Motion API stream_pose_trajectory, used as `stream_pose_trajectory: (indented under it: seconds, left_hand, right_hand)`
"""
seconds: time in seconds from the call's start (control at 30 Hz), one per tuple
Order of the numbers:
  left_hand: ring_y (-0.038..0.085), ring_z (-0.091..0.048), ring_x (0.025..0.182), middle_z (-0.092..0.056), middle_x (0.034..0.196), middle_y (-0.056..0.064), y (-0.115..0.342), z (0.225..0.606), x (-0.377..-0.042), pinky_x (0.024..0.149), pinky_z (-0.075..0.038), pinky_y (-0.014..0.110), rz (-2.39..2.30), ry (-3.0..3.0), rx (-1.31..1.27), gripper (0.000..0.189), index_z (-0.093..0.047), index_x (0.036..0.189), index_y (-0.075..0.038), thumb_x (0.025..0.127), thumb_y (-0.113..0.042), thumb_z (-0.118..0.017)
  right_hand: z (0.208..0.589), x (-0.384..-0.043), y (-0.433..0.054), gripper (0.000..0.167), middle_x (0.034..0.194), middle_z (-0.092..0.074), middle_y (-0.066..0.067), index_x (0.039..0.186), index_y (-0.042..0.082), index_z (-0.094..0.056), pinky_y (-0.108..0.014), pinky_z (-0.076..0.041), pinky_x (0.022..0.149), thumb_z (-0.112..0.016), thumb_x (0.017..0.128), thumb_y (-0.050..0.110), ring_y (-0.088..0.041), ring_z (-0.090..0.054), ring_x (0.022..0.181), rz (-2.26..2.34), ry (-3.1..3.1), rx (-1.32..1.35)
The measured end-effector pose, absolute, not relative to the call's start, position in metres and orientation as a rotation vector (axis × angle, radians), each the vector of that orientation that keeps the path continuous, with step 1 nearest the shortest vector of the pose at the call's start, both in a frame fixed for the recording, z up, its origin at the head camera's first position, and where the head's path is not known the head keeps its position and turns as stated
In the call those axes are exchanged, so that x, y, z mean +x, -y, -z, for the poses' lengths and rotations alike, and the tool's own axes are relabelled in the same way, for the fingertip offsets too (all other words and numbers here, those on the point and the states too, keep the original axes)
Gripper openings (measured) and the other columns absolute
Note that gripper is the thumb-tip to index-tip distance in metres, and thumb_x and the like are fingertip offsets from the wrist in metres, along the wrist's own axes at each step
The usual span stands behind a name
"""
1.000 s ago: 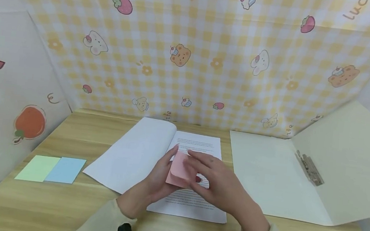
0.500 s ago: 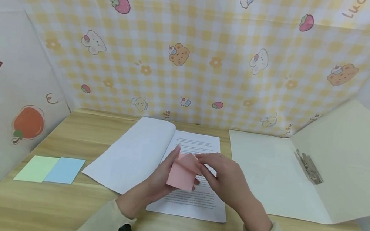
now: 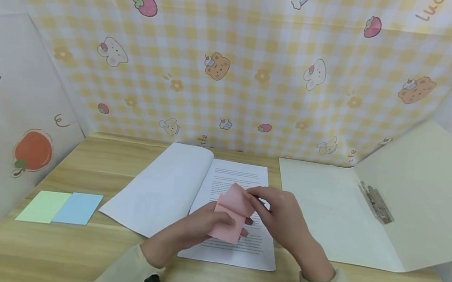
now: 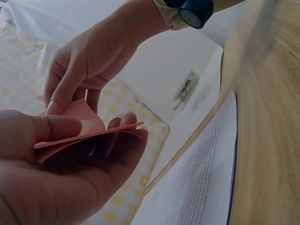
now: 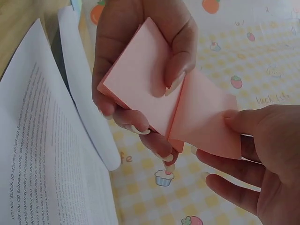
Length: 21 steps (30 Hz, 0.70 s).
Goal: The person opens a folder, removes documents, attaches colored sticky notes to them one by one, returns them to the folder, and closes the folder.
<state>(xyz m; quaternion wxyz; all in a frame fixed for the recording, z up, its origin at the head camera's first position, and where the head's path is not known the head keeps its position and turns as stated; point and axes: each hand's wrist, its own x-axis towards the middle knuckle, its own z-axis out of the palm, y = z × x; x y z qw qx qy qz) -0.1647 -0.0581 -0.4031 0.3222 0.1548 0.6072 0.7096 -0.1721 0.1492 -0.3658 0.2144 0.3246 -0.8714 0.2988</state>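
My left hand (image 3: 201, 222) grips a pink sticky note pad (image 5: 143, 75), thumb lying across its face and fingers curled beneath. The top sheet (image 5: 206, 117) is lifted and bent up from the pad, still meeting it along one edge. Pinched between thumb and fingers of my right hand (image 3: 284, 214) is the free end of that sheet. Both hands are held above the printed page of an open booklet (image 3: 235, 257). In the left wrist view the pad (image 4: 89, 134) appears edge-on, its lower sheets slightly parted.
A green sticky note (image 3: 41, 206) and a blue sticky note (image 3: 78, 208) lie side by side on the wooden table (image 3: 56, 251). The booklet's blank left page (image 3: 160, 189) curls up at the fold. At right stands an open white folder (image 3: 321, 213) with a metal clip (image 3: 377, 203).
My right hand has bent the top sheet up and away from the pad. My left thumb has moved from the pad's side onto its face. The pad has come slightly nearer.
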Motion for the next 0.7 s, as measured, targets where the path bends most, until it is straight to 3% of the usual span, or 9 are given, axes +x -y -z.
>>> stream_pose_trajectory:
  seconds: [0.47, 0.7]
  left_hand:
    - [0.013, -0.070, 0.101, -0.066, 0.130, 0.014, 0.0560, 0.4047, -0.1627, 0.085, -0.057, 0.026, -1.846, -1.517, 0.382, 0.050, -0.045, 0.145, 0.000, 0.095, -0.008, -0.047]
    - [0.012, -0.070, 0.101, -0.066, 0.131, 0.016, 0.0528, 0.4048, -0.1596, 0.085, -0.058, 0.028, -1.854, -1.469, 0.385, 0.050, -0.045, 0.145, 0.002, 0.096, -0.007, -0.047]
  right_hand:
    - [0.3652, -0.1765, -0.1554, 0.012, 0.089, -0.077, 0.002, 0.099, 0.011, -0.079, -0.019, -0.045, 0.060, -0.070, 0.093, 0.006, -0.001, -0.053, 0.068, -0.945, 2.511, 0.871]
    - [0.3654, -0.1793, -0.1592, 0.010, 0.087, -0.077, 0.004, 0.098, 0.013, -0.079, -0.020, -0.051, 0.064, -0.071, 0.093, 0.008, -0.001, -0.060, 0.071, -0.932, 2.531, 0.854]
